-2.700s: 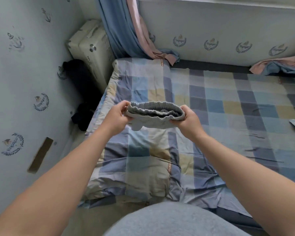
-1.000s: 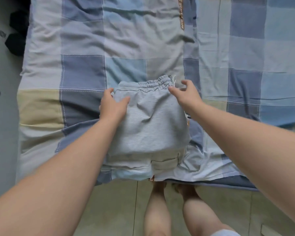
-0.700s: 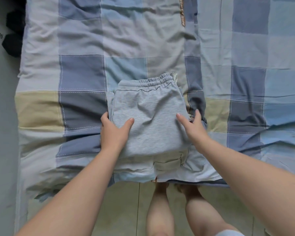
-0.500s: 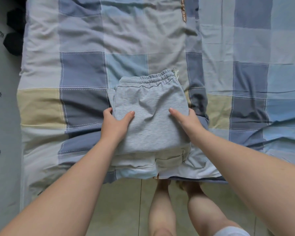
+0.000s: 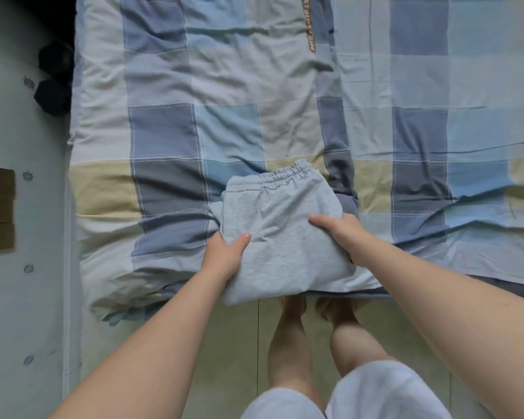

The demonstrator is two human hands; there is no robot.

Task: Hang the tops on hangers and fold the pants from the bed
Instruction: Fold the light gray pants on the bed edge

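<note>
Moved since the earlier frame: the pants (image 5: 282, 231) have been drawn toward us, and their near end now overhangs the front edge of the bed (image 5: 436, 86); both hands have travelled with them.
Head view, pants: we see a compact grey bundle, already folded. Its waistband (image 5: 285, 173) points away from us and it rests partly on the checked quilt (image 5: 164, 131).
Head view, left hand: the left hand (image 5: 224, 255) is clamped on the bundle's left side. The thumb (image 5: 242, 238) lies on top and the fingers are hidden beneath the cloth.
Head view, right hand: the right hand (image 5: 342, 234) mirrors it on the right side. Its thumb (image 5: 318, 219) is laid over the top layer and its fingers are tucked under.
Reason for the grip: we judge that pinching both flanks at once keeps the stacked layers from sliding apart. With fingers underneath, the bundle can be lifted whole.
Reason for the position: at the bed's edge the bundle sits close to the body, above the floor (image 5: 239, 358) and the person's legs (image 5: 285, 343), where it is easily picked up.
Stage: folding of this pair looks complete; we take carrying it off as the step in hand.
Not shown: no tops or hangers appear in this view.
</note>
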